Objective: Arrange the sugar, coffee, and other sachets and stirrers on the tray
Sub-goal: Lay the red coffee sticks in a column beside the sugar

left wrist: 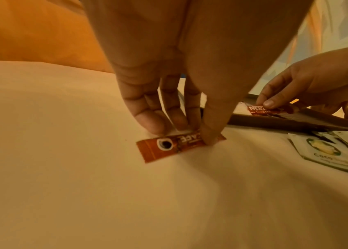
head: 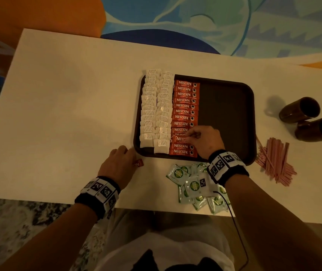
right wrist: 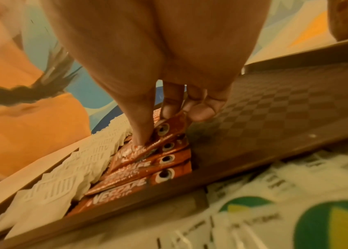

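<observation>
Head view: a table carries a dark tray near its front edge, the tray's left side filled with two columns of white sachets and a column of red coffee sticks; the right half is bare. Green sachets lie heaped at the table's front edge, just below the tray, and stirrers lie piled off the tray's front right corner, beside two tipped cups. The right hand pinches one stick narrowly between thumb and fingertips, seating it low in the red column. The left hand pinches a loose stick flat on the table, just off the tray's front left corner. The risk, as it looks: the stick is being tucked in at a tilt among overlapping neighbours, so a push could skew the sticks below or nudge the white column. The right wrist hangs over the green heap and could drag sachets off the front edge.
</observation>
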The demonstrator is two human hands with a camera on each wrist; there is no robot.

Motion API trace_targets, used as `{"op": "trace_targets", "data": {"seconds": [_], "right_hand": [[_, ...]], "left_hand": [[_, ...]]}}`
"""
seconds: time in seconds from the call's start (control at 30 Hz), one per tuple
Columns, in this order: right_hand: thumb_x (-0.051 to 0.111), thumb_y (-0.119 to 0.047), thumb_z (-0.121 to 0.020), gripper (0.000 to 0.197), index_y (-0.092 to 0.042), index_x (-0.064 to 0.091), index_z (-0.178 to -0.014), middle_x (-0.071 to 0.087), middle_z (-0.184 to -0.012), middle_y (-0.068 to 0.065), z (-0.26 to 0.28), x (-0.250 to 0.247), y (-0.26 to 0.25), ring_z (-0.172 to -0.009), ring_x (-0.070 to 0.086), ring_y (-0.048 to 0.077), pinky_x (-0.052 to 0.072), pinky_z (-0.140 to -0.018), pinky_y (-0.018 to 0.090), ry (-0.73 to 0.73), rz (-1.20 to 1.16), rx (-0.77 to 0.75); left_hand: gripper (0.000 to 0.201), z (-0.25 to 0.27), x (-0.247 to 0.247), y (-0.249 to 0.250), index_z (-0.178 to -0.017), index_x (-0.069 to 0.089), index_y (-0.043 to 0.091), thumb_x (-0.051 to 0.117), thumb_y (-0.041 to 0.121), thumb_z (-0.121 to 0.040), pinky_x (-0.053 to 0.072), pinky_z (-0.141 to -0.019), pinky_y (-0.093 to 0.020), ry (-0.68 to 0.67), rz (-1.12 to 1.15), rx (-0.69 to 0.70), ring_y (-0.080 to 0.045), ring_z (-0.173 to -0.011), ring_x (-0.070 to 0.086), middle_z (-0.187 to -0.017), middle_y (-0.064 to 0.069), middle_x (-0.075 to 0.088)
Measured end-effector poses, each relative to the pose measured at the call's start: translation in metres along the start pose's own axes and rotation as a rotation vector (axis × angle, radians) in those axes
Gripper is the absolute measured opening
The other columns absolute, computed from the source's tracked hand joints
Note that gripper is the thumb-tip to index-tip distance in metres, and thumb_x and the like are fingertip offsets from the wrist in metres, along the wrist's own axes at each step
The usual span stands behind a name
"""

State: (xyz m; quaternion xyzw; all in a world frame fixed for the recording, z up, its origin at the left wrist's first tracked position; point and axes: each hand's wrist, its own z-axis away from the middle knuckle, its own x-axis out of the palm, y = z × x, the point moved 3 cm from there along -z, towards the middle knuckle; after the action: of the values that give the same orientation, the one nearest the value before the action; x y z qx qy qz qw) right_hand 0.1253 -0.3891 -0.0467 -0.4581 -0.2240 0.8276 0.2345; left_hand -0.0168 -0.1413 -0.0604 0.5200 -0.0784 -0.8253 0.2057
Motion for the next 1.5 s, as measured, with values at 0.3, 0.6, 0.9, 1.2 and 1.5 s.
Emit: {"op": "trace_targets", "data": {"seconds": [0.3, 0.6, 0.9, 1.2, 1.5], "right_hand": [[0.085, -0.025, -0.081, 0.020, -0.026, 0.069, -0.093, 0.067, -0.094, -0.005, -0.007, 0.006, 0.005, -0.089, 0.065, 0.012, 0.059, -0.086, 0.038, 0.123, 0.045, -0.048], [0.078, -0.033, -0.088, 0.011, -0.028, 0.070, -0.094, 0.068, -0.096, -0.012, 0.022, -0.011, -0.002, -0.089, 0.062, 0.001, 0.057, -0.082, 0.028, 0.118, -0.077, -0.097], [0.080, -0.015, -0.087, 0.014, -0.018, 0.076, -0.100, 0.078, -0.091, -0.001, 0.071, 0.029, -0.018, -0.085, 0.075, 0.016, 0.061, -0.082, 0.036, -0.238, -0.474, -0.194], [0.083, -0.016, -0.084, 0.015, -0.025, 0.079, -0.096, 0.077, -0.094, 0.000, 0.051, -0.005, 0.032, -0.092, 0.073, 0.019, 0.060, -0.088, 0.040, -0.045, -0.487, -0.070], [0.074, -0.023, -0.093, 0.007, -0.026, 0.078, -0.098, 0.073, -0.090, -0.010, 0.028, -0.005, 0.046, -0.081, 0.066, 0.005, 0.050, -0.069, 0.022, 0.022, -0.322, 0.130]], "left_hand": [[0.024, -0.004, 0.002, 0.004, -0.118, 0.052, 0.015, 0.052, 0.031, -0.100, 0.050, -0.087, -0.038, -0.030, -0.082, 0.008, -0.025, -0.102, 0.054, -0.113, -0.006, 0.058], [0.013, 0.002, -0.036, 0.015, -0.104, 0.061, 0.027, 0.068, 0.023, -0.094, 0.044, -0.066, -0.017, 0.019, 0.357, 0.045, -0.010, -0.081, 0.064, -0.096, 0.008, 0.064], [0.026, -0.012, -0.045, 0.079, -0.102, 0.064, 0.020, 0.079, 0.010, -0.084, 0.062, -0.080, -0.051, -0.001, 1.025, 0.044, -0.030, -0.095, 0.071, -0.098, -0.005, 0.070], [0.010, -0.025, -0.027, 0.079, -0.090, 0.072, 0.024, 0.080, 0.021, -0.085, 0.061, -0.066, -0.031, -0.026, 0.802, 0.001, -0.013, -0.079, 0.073, -0.092, 0.005, 0.077], [0.008, -0.056, -0.017, 0.096, -0.096, 0.073, 0.020, 0.073, 0.014, -0.090, 0.045, -0.064, -0.002, 0.030, 0.570, 0.037, 0.002, -0.079, 0.063, -0.090, 0.009, 0.071]]}}
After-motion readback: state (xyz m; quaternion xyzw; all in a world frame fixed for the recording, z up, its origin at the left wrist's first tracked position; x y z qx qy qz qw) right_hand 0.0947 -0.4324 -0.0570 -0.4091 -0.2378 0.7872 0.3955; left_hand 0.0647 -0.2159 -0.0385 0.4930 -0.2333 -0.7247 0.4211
